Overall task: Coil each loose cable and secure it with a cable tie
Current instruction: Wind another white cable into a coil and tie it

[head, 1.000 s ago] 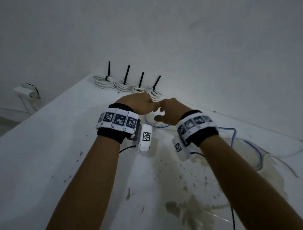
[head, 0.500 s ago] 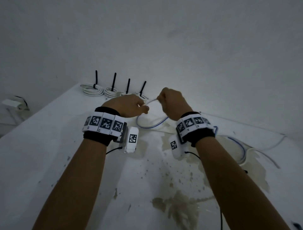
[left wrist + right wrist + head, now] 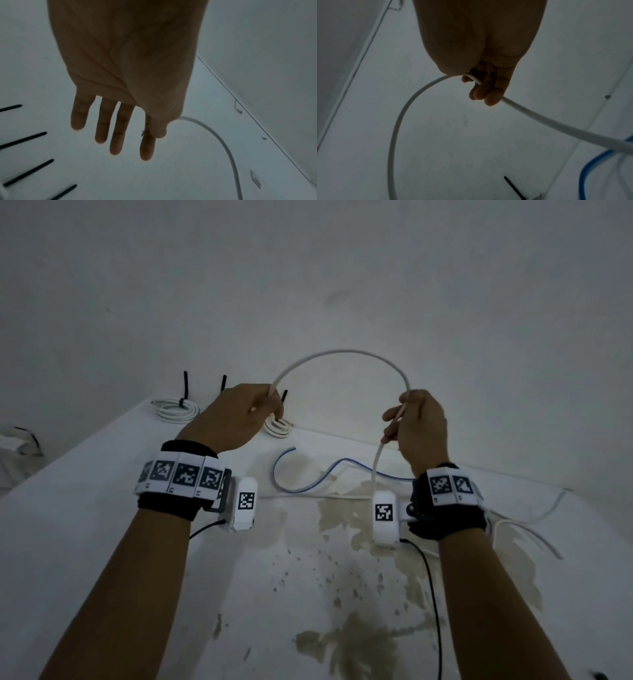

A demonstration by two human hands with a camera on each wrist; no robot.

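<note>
Item: white cable (image 3: 342,352), loose, in hand. Held clear of the white table (image 3: 85,542), arched as a half hoop between the two hands, crown at 12 o'clock toward the wall. From the right hand (image 3: 419,428) the free length dropped toward 6 o'clock, passed behind the wrist camera and trailed off toward 3 o'clock; its far end was not shown.

Left hand (image 3: 236,416): raised, back of hand to the head camera, thumb and forefinger pinched on the cable's near end at the hoop's 9 o'clock foot. The other three fingers (image 3: 102,121) hung straight and held nothing, per the left wrist view.

Right hand: raised level with the left, fingers curled round the cable at the hoop's 3 o'clock foot, the cable running through the fist and out below the little finger.

Governing relation, as judged: the hoop spanned 9 to 3 o'clock, so the first turn closes when the right hand carries its hold across toward 9 o'clock to meet the left pinch. The slack lay on the right side, so that hand feeds.

Also present: blue cable (image 3: 308,474), loose on the table between the wrists; coiled cables (image 3: 176,409), already bound with upright black cable ties (image 3: 185,386), ranged along the far edge at 11 o'clock.
</note>
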